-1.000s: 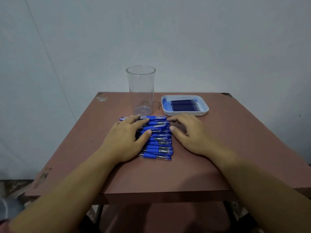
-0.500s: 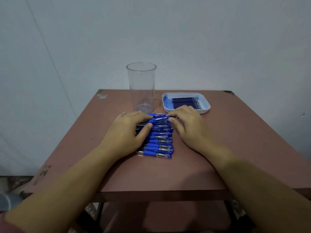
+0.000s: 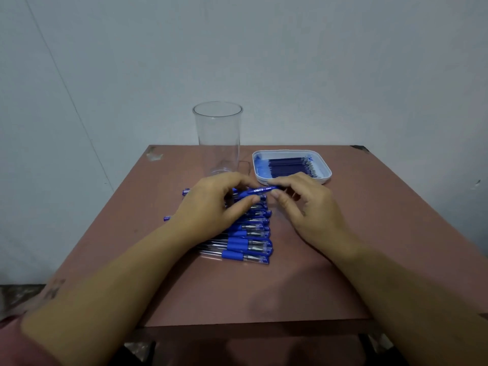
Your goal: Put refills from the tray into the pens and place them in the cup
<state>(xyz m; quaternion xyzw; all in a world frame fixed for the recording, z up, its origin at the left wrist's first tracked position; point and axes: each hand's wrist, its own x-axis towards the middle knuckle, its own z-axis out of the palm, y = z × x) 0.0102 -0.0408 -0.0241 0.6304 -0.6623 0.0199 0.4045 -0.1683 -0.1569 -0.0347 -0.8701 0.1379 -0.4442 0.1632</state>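
Fig.: task barely begun: the cup (image 3: 217,138) stands empty, refills (image 3: 287,167) lie in the tray (image 3: 325,172), and the other pens (image 3: 249,243) lie in a row on the table (image 3: 369,233). You pinch one pen (image 3: 260,191) btwn both hands, L hand (image 3: 211,207) on the barrel, R hand (image 3: 311,204) on the blue cap end, just above the row's far end, near the cup. Its long axis runs L–R, cap end toward the tray, approx. level; opening, refilling & cupping all remain.
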